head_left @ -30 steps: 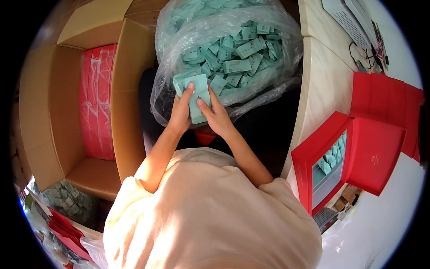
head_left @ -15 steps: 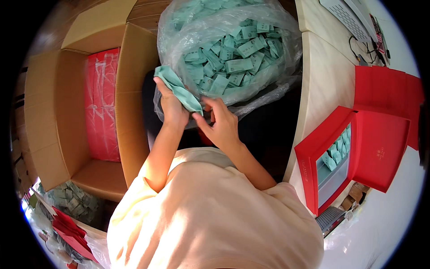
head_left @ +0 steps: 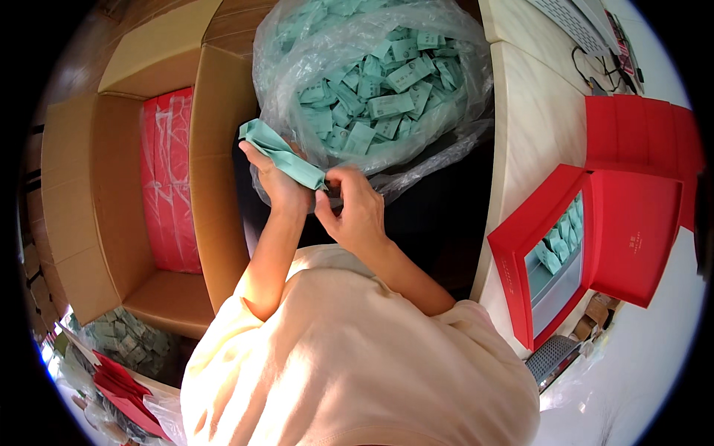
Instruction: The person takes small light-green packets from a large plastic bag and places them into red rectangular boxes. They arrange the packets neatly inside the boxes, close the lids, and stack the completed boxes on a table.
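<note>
A small stack of pale green sachets (head_left: 281,157) lies slantwise in my left hand (head_left: 281,186), its fingers closed around it from below. My right hand (head_left: 358,212) is at the stack's near right end, thumb and curled forefinger pinching the sachets' edges there. Just beyond the hands, a large clear plastic bag (head_left: 431,158) stands open, filled with loose green sachets (head_left: 390,105) of the same kind. On the white table to the right, an open red gift box (head_left: 508,271) holds a row of green sachets (head_left: 556,249) in its far part.
At my left stands an open cardboard carton (head_left: 119,215) with plastic-wrapped red boxes (head_left: 169,186) inside. Flat red boxes (head_left: 639,134) lie behind the gift box, near a grey device (head_left: 576,26) with cables. Another bag of sachets (head_left: 130,338) is at lower left, beside red bags (head_left: 123,390).
Both hands have shifted slightly left with the sachets. The stack looks straighter and flatter now, and my right fingers still grip its near end. The whole view has shifted a little.
</note>
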{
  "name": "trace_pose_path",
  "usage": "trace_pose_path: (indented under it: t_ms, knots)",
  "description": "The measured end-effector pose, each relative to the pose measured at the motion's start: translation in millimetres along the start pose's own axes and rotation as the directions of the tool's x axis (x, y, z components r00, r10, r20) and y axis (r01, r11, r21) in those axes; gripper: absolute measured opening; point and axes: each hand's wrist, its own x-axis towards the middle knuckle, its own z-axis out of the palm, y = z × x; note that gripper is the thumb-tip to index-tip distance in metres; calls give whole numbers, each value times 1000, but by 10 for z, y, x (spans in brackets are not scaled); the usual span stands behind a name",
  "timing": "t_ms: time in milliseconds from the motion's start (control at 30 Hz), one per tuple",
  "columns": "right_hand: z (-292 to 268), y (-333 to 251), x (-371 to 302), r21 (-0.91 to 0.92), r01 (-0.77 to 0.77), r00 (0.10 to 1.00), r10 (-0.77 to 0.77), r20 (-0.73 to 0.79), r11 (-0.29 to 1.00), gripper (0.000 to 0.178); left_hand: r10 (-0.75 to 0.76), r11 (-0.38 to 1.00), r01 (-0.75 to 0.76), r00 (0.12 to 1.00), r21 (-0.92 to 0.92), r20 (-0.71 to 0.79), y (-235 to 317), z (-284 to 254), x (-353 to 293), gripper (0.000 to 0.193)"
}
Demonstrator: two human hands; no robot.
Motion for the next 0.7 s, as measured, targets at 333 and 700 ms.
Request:
trace_pose_path:
  t_ms: [333, 700]
  knots:
    - [-101, 350, 262, 499, -774, 620, 629, 469, 391, 38, -233, 960, 138, 874, 244, 426, 97, 237, -199, 52]
    - [-125, 180, 118, 73, -66, 995, 60, 79, 995, 25, -186, 960, 148, 971, 237, 148, 204, 297, -83, 55]
